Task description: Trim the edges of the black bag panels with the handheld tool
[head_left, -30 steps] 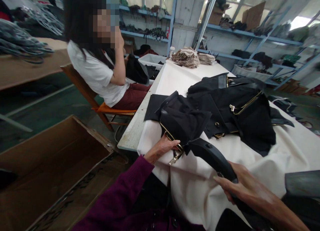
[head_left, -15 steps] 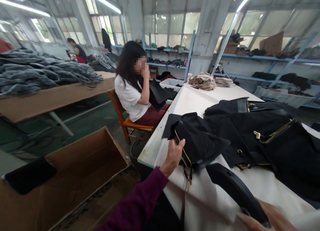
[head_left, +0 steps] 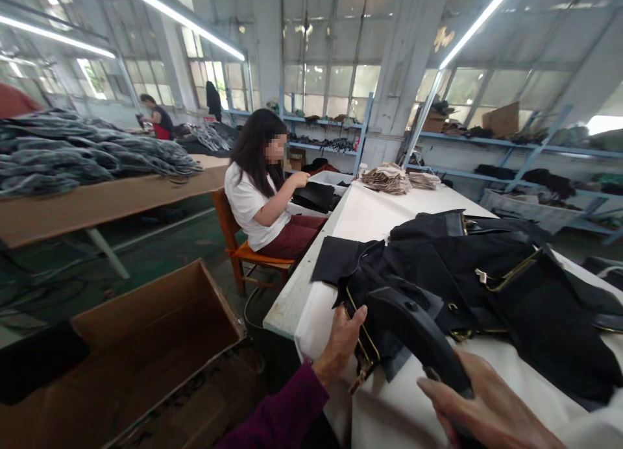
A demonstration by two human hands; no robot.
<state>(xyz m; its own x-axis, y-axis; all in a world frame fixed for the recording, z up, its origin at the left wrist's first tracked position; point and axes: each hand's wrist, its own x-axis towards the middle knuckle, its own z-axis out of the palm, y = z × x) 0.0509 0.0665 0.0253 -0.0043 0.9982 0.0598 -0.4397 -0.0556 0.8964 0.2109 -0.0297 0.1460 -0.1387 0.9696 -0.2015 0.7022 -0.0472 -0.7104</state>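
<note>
My left hand grips the edge of a black fabric piece beside its gold zipper, with the zipper pull hanging below. In my right hand is a black curved handheld tool, its front end over the black fabric piece. Further right on the white-covered table lie more black bag pieces with gold zippers and metal hooks. A flat black panel lies at the table's left edge, partly beneath the held piece.
A seated person in a white shirt is beyond the table's left edge. An open cardboard box stands at the lower left. Stacked beige pieces lie at the table's far end.
My right hand has brought the black tool up and left, over the held piece. The left hand keeps its grip. The seated person's hand has lowered from the face.
</note>
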